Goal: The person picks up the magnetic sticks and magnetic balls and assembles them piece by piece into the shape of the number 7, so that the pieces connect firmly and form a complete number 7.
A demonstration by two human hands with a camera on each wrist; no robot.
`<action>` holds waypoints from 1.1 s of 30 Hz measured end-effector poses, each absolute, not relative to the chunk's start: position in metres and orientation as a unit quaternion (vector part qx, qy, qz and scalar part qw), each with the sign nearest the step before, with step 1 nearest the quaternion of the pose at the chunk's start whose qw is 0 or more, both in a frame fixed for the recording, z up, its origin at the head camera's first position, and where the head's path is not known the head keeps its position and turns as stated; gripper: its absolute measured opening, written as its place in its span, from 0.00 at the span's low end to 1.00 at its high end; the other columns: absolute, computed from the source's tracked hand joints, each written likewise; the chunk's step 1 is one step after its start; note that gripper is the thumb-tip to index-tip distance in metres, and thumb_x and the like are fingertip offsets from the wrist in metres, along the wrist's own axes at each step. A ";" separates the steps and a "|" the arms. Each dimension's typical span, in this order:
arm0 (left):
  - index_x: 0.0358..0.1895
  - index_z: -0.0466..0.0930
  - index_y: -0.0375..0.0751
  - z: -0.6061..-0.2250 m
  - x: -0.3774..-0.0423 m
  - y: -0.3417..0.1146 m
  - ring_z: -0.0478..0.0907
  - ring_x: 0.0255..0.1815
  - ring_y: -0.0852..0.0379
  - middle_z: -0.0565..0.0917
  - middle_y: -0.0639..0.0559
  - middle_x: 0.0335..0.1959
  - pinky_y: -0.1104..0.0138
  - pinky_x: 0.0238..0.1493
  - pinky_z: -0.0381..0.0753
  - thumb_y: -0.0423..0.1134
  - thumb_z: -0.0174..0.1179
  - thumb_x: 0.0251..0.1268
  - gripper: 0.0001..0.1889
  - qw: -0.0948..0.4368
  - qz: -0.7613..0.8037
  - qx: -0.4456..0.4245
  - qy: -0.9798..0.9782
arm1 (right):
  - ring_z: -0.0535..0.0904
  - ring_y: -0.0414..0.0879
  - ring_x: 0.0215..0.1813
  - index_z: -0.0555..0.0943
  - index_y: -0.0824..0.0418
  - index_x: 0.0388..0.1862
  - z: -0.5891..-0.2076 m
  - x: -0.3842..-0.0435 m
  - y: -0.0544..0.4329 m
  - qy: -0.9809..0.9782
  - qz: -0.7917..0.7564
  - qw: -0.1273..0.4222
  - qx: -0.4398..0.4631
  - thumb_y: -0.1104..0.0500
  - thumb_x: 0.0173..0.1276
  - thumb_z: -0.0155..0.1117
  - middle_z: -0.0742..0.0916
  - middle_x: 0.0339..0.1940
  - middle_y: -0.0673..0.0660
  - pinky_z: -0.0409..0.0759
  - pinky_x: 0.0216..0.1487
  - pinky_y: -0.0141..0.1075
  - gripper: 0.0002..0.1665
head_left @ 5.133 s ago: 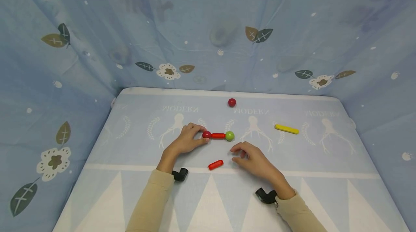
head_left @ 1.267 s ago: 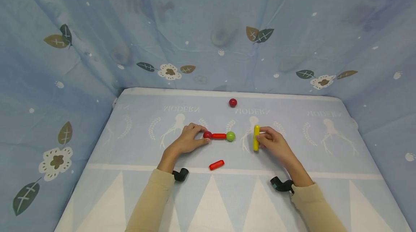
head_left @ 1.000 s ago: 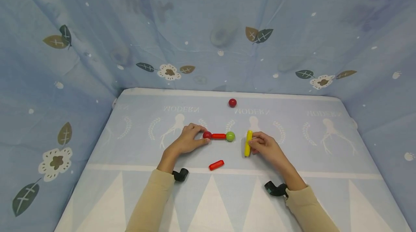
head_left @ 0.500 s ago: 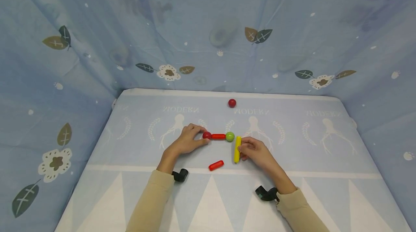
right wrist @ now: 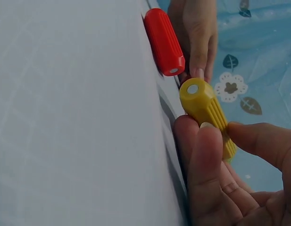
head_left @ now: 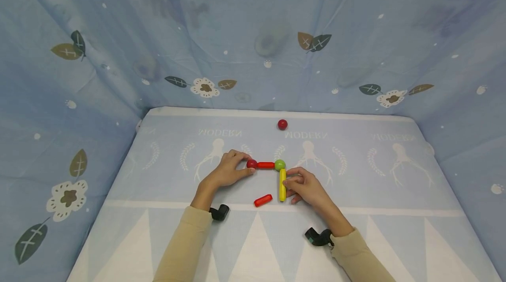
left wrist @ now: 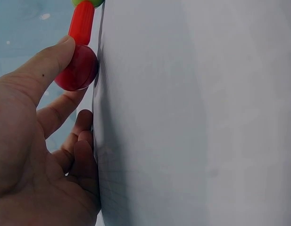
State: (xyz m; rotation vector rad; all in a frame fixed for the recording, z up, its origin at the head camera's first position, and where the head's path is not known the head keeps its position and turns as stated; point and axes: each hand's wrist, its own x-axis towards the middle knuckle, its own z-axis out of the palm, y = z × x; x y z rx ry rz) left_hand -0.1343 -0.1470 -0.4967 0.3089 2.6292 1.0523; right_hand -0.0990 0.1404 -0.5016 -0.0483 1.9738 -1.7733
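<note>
"Where is the yellow stick (head_left: 282, 186)?"

"Just left of my right hand (head_left: 306, 187), pinched by its thumb and fingers. My left hand (head_left: 228, 170) is farther off, pinching the red ball (head_left: 251, 164)."

"Which way does it point?"

"Straight away from me along its long axis, far end apparently touching the green ball (head_left: 280, 164), roughly square to the red stick (head_left: 265, 165) between the two balls."

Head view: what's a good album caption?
Left hand pinches a red ball; right hand holds a yellow rod at a green ball, a loose red rod nearby.
</note>
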 end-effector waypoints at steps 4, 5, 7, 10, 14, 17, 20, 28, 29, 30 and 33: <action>0.60 0.79 0.50 -0.498 -0.135 -0.146 0.63 0.60 0.49 0.71 0.49 0.58 0.49 0.61 0.68 0.55 0.66 0.66 0.24 0.148 0.362 0.105 0.914 | 0.86 0.55 0.31 0.68 0.69 0.59 -0.504 -0.100 0.139 0.714 -0.654 0.251 -0.013 0.61 0.70 0.67 0.87 0.35 0.61 0.83 0.26 0.40 0.25; 0.61 0.79 0.50 -0.498 -0.135 -0.146 0.63 0.60 0.49 0.71 0.49 0.58 0.49 0.61 0.68 0.55 0.66 0.66 0.24 0.148 0.361 0.105 0.915 | 0.86 0.54 0.30 0.68 0.68 0.59 -0.505 -0.100 0.138 0.712 -0.655 0.252 -0.012 0.61 0.70 0.67 0.87 0.35 0.61 0.83 0.26 0.41 0.26; 0.61 0.79 0.50 -0.498 -0.135 -0.145 0.63 0.60 0.49 0.71 0.49 0.58 0.49 0.61 0.69 0.55 0.66 0.65 0.24 0.147 0.361 0.104 0.915 | 0.86 0.54 0.30 0.67 0.68 0.59 -0.507 -0.101 0.138 0.710 -0.657 0.255 -0.010 0.61 0.70 0.67 0.87 0.35 0.61 0.84 0.27 0.41 0.26; 0.61 0.79 0.50 -0.498 -0.135 -0.145 0.63 0.60 0.49 0.72 0.49 0.58 0.48 0.61 0.69 0.56 0.66 0.65 0.25 0.146 0.362 0.105 0.915 | 0.86 0.54 0.29 0.66 0.68 0.58 -0.507 -0.102 0.136 0.710 -0.658 0.251 -0.009 0.61 0.70 0.68 0.86 0.35 0.62 0.84 0.29 0.43 0.26; 0.61 0.79 0.49 -0.498 -0.135 -0.144 0.63 0.60 0.48 0.72 0.49 0.58 0.49 0.61 0.69 0.55 0.66 0.65 0.25 0.143 0.361 0.105 0.915 | 0.86 0.53 0.28 0.66 0.68 0.56 -0.508 -0.103 0.134 0.711 -0.658 0.248 -0.004 0.61 0.69 0.68 0.86 0.34 0.62 0.85 0.30 0.44 0.25; 0.61 0.79 0.50 -0.499 -0.135 -0.144 0.63 0.60 0.48 0.72 0.49 0.58 0.49 0.60 0.69 0.56 0.66 0.65 0.25 0.143 0.360 0.104 0.916 | 0.86 0.53 0.28 0.66 0.68 0.54 -0.508 -0.104 0.132 0.712 -0.658 0.245 -0.004 0.62 0.69 0.68 0.86 0.33 0.62 0.85 0.31 0.43 0.24; 0.61 0.79 0.50 -0.498 -0.135 -0.143 0.63 0.60 0.48 0.72 0.49 0.58 0.49 0.60 0.70 0.56 0.66 0.65 0.25 0.144 0.362 0.103 0.915 | 0.86 0.53 0.27 0.66 0.68 0.53 -0.510 -0.105 0.131 0.713 -0.657 0.244 -0.005 0.62 0.69 0.69 0.86 0.32 0.63 0.85 0.30 0.42 0.23; 0.61 0.79 0.51 -0.497 -0.137 -0.143 0.63 0.62 0.47 0.72 0.48 0.59 0.48 0.60 0.70 0.56 0.66 0.65 0.25 0.147 0.355 0.096 0.918 | 0.86 0.54 0.26 0.67 0.68 0.52 -0.512 -0.108 0.127 0.725 -0.644 0.242 -0.009 0.57 0.68 0.71 0.86 0.29 0.63 0.84 0.26 0.41 0.26; 0.62 0.78 0.50 -0.497 -0.137 -0.143 0.63 0.62 0.47 0.72 0.48 0.60 0.48 0.60 0.70 0.56 0.66 0.65 0.26 0.147 0.354 0.095 0.919 | 0.86 0.54 0.26 0.67 0.68 0.52 -0.513 -0.108 0.126 0.726 -0.644 0.242 -0.010 0.57 0.68 0.71 0.86 0.29 0.63 0.84 0.26 0.41 0.26; 0.63 0.77 0.50 -0.497 -0.136 -0.143 0.63 0.62 0.47 0.72 0.47 0.60 0.48 0.60 0.70 0.56 0.66 0.65 0.27 0.147 0.353 0.094 0.919 | 0.86 0.54 0.26 0.67 0.68 0.52 -0.514 -0.109 0.126 0.726 -0.644 0.242 -0.008 0.57 0.67 0.72 0.86 0.29 0.63 0.84 0.26 0.40 0.26; 0.70 0.71 0.49 -0.494 -0.134 -0.142 0.63 0.63 0.46 0.71 0.45 0.62 0.48 0.61 0.71 0.56 0.67 0.64 0.33 0.143 0.352 0.089 0.921 | 0.86 0.54 0.25 0.67 0.67 0.52 -0.515 -0.109 0.126 0.727 -0.642 0.242 -0.004 0.57 0.67 0.72 0.86 0.29 0.63 0.84 0.26 0.40 0.27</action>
